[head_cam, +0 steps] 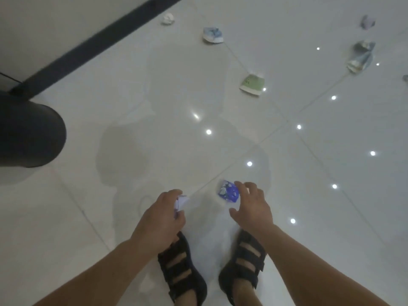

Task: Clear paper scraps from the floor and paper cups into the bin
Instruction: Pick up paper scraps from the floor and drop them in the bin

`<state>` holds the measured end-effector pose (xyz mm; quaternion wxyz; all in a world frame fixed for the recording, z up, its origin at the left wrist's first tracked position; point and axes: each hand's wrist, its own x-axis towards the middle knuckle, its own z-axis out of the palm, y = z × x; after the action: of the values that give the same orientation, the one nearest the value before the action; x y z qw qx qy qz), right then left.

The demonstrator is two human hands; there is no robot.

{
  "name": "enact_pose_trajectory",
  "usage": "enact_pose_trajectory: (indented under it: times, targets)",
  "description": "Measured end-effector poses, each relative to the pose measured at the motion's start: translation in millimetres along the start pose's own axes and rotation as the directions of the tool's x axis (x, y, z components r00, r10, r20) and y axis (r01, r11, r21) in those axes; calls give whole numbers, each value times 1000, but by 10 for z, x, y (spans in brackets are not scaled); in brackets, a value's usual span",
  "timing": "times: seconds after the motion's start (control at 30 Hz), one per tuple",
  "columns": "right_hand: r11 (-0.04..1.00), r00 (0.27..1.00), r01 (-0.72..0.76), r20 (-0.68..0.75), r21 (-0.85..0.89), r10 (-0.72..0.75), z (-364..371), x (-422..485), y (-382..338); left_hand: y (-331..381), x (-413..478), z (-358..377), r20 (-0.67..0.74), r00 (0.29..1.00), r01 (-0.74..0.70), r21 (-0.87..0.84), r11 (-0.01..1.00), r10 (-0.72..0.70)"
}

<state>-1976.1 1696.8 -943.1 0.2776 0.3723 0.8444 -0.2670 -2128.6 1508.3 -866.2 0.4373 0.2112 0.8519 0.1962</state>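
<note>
The left hand (163,214) pinches a small white paper scrap (182,203) between thumb and curled fingers, holding it off the floor (132,85). The right hand (251,208) is spread, fingers bent over a crumpled blue piece (228,192) that lies on the floor; its fingertips are at the far edge of the piece, but I cannot tell whether they touch it. Whether that piece is a crushed cup or a scrap is also unclear.

The step in hand looks like gathering: one scrap is collected and the next is about to be taken. The right hand needs to close thumb and fingers around the blue piece and lift it, then both handfuls must travel to the bin (28,133), the dark round container. Seen from the bin, both hands are off to its right and nearer the person, a fair way apart from it.

Much of the task seems left. To the right of the bin and farther off lie a green cup (252,84), a pale blue cup (213,35) and a white paper ball (167,18); farthest right of the bin is a twisted blue cup (362,56).
</note>
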Motion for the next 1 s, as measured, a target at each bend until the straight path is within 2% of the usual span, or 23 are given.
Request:
enact_pose_trajectory:
  times: [0.07,0.23,0.3,0.43,0.53,0.67,0.87,1.0]
  targets:
    - [993,998,47,37,-110,-43,263,320,50,-239,165,144,-13,1000,14,-59,998,-15]
    - [938,982,188,74,-292,-173,891,767,250,-741,499,488,-22,994,102,-75,992,-104]
    - [932,978,210,55,-295,-203,1039,828,317,-848,556,604,2,992,128,-78,989,-128]
    - [964,978,198,102,-177,-182,1051,859,293,-855,537,668,37,986,167,-70,983,-165]
    - [976,975,204,108,-74,-195,758,745,86,-650,446,495,15,985,174,-85,981,-173]
    - [943,940,331,93,-34,-327,40,435,-389,-210,192,-37,-45,988,139,-129,982,-146]
    - [847,852,523,37,-96,-522,-1245,-149,-1301,432,-396,-1144,-241,960,107,-166,980,-146]
    - [800,808,586,24,-128,-589,-1897,-706,-1990,651,-1006,-1863,-366,913,93,-247,965,-181]
